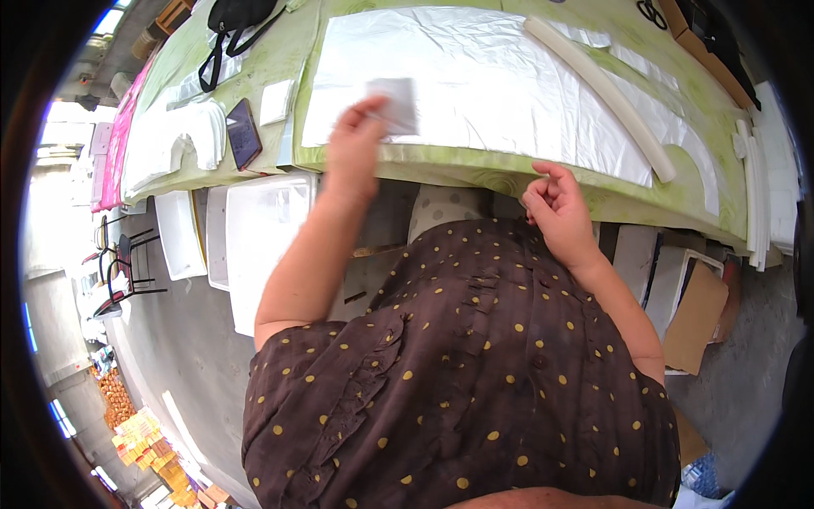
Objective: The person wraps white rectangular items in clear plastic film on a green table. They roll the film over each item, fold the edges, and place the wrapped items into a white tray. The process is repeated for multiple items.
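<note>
My left hand [354, 144] is above the table's front edge, its fingers pinched on a small grey square sheet [402, 107], slightly blurred. Whether the square is a bag or a folded film cannot be made out. Beneath it a large sheet of shiny white plastic film [475, 85] lies wrinkled over the green tablecloth [500, 161]. My right hand [560, 212] hovers by the table's front edge, in front of my body. Its index finger is stretched out and the other fingers are loosely bent, with nothing visible in them.
A long pale roll [606, 102] lies slantwise across the film's right side. Left of the film are a phone [243, 134], a white pad [276, 102], stacked white bags [182, 140] and a black bag [240, 15]. White bins [267, 229] and cardboard [695, 318] stand below the table.
</note>
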Tool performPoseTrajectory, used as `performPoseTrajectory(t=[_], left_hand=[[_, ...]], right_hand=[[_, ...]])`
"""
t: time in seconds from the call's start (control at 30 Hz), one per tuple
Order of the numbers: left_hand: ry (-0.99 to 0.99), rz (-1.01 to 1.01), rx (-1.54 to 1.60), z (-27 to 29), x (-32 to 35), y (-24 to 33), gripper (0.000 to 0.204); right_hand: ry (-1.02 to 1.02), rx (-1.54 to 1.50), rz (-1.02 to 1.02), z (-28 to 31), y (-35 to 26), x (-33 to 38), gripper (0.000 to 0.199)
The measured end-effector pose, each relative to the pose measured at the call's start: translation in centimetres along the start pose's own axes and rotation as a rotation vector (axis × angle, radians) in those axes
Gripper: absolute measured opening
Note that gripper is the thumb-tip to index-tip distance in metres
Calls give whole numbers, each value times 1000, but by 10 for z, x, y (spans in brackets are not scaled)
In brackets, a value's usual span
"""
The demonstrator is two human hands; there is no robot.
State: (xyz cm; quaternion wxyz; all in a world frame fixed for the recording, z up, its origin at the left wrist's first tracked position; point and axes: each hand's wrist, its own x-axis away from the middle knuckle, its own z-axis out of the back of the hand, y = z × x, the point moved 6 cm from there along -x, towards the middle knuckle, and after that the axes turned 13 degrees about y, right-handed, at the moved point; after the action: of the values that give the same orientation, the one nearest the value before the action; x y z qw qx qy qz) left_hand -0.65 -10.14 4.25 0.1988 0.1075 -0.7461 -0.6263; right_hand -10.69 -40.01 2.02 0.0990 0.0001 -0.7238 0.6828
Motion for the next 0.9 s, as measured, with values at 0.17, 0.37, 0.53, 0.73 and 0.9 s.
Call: performPoseTrajectory(t=[0.17, 0.37, 0.53, 0.73, 0.9], left_hand=[[227, -299, -575, 119, -143, 52, 28], [369, -425, -1185, 148, -192, 51, 32], [330, -781, -1420, 112, -167, 41, 36], [388, -816, -1389, 126, -162, 39, 38], [100, -1100, -1023, 52, -126, 51, 35]], right_hand=[[-27, 33, -25, 6, 11, 0, 28], [-40, 117, 6, 3, 5, 2, 23], [204, 390, 366, 38, -34, -1, 18], [490, 1184, 898, 117, -86, -44, 33], [367, 1336, 500, 163, -78, -74, 47]])
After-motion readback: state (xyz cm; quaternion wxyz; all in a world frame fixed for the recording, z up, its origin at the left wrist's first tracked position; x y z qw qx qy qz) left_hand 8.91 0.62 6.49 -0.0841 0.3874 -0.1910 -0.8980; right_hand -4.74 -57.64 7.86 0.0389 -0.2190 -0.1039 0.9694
